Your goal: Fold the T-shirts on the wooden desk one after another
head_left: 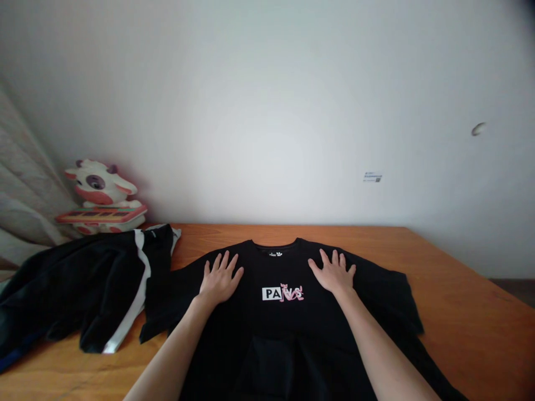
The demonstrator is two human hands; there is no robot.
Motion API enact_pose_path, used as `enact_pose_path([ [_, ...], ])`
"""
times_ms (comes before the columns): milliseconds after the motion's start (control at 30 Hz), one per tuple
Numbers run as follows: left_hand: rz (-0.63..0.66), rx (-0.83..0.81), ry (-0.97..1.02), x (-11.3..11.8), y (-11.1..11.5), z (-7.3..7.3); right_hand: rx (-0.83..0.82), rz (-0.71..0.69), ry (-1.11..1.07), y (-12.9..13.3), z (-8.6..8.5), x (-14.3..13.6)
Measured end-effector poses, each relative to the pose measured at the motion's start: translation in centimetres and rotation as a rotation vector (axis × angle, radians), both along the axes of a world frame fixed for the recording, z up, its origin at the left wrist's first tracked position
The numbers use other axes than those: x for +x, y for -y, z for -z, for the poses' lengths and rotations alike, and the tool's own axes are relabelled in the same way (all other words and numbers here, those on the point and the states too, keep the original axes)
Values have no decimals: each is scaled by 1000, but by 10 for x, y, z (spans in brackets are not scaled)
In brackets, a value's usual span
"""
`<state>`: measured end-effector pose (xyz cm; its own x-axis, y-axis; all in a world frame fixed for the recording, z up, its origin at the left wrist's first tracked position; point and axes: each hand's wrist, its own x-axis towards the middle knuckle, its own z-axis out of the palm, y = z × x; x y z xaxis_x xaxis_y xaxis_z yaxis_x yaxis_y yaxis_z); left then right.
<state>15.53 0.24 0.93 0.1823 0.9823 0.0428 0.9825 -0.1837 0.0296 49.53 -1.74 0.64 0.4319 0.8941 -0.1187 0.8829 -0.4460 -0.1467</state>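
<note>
A black T-shirt (276,323) with a white and pink chest print lies face up on the wooden table (460,312), its collar towards the wall and its sleeves spread to both sides. My left hand (220,278) rests flat on the shirt's left shoulder area, fingers spread. On the other side of the collar, my right hand (333,271) lies palm down on the cloth, its fingers apart too. Neither hand holds anything. Some loose folds show in the lower middle of the shirt.
At the left lies a dark garment (104,273) with a white stripe, close to the shirt's left sleeve. Behind it stands a cow-shaped toy keyboard (102,195) beside a pale curtain (29,172). A white wall (271,111) rises behind the table.
</note>
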Motion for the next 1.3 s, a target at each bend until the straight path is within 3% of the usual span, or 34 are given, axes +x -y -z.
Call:
enact_pose_path([
  [367,-33,-29,61,-1,-46,2,45,108,25,-6,2,1],
  [867,24,30,74,10,-82,11,31,70,29,-32,0,17],
  [1000,34,104,85,10,-81,10,103,63,40,-36,5,22],
  [1133,80,218,86,14,-68,1,216,89,157,-27,1,14],
  [1300,187,216,49,28,-45,-13,232,-57,212,-6,-10,-6],
])
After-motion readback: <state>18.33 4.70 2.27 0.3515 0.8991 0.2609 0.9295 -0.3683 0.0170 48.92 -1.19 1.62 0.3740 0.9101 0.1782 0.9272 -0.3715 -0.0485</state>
